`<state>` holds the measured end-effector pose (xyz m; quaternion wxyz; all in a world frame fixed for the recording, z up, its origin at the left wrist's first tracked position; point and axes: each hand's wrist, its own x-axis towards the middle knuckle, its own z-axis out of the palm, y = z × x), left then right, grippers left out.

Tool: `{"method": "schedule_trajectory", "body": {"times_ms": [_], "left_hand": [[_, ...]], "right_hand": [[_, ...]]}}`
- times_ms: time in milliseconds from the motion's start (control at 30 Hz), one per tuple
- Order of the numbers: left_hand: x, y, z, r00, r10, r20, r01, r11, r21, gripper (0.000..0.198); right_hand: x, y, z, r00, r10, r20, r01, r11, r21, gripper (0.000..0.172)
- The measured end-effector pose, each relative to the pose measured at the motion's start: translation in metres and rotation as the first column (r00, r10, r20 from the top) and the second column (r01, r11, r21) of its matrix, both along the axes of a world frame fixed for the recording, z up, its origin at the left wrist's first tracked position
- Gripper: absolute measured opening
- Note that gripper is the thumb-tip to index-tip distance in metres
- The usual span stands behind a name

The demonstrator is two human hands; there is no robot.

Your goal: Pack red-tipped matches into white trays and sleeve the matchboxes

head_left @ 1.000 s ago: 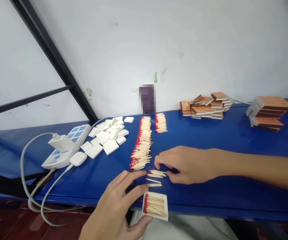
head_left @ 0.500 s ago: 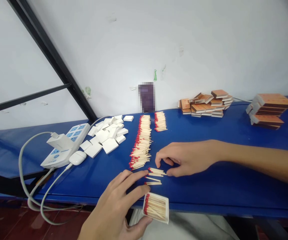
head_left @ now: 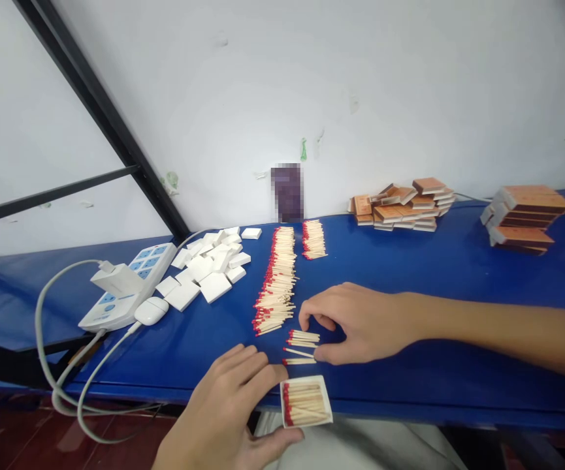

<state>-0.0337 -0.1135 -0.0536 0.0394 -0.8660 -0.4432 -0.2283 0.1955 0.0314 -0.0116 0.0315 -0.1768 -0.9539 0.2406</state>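
Right, nearest first: L hand (head_left: 228, 411) lies mostly flat, thumb & forefinger lightly nipping the left side of the match tray (head_left: 306, 401). The tray sits at the near edge of the table (head_left: 434, 372) & seems to hang partly over it. Risk, IMO: the grip's loose, so any bump could tip the tray off & dump the lot.

Just beyond the L fingertips, R hand (head_left: 360, 323) is half curled, thumb & index apart either side of the loose matches (head_left: 302, 346), touching them but lifting none. They lie uneven, so a quick pinch could scatter them or roll some toward the edge.

Just past the R index tip is the long match row (head_left: 278, 281); a careless knuckle would skew it.

Further off: white trays (head_left: 211, 264) beyond L hand, orange boxes (head_left: 404, 205) well beyond R wrist.
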Motion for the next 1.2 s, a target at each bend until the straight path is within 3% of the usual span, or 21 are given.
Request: {"method": "schedule_trajectory", "body": {"times_ms": [100, 333, 533, 933, 1200], "left_hand": [[-0.001, -0.001, -0.001, 1.000, -0.007, -0.011, 0.008, 1.000, 0.022, 0.043], [0.001, -0.002, 0.005, 1.000, -0.001, 0.014, 0.002, 0.997, -0.072, 0.032], [0.002, -0.001, 0.005, 0.999, 0.029, 0.016, -0.028, 0.999, -0.035, 0.032], [0.007, 0.002, 0.006, 0.998, 0.057, 0.016, -0.056, 0.998, -0.019, 0.029], [0.008, 0.002, 0.005, 0.998, 0.054, 0.014, -0.054, 0.999, -0.005, 0.028]], "right_hand": [[-0.004, -0.010, -0.007, 0.998, -0.019, -0.057, 0.020, 1.000, 0.020, 0.033], [-0.009, -0.016, -0.021, 0.989, -0.044, -0.139, 0.049, 0.998, 0.029, 0.033], [-0.005, -0.015, -0.025, 0.983, 0.009, -0.184, -0.003, 1.000, 0.028, 0.025], [-0.007, -0.013, -0.029, 0.971, 0.145, -0.190, -0.098, 0.966, 0.238, 0.030], [-0.006, -0.011, -0.036, 0.963, 0.233, -0.136, -0.156, 0.892, 0.424, 0.029]]}}
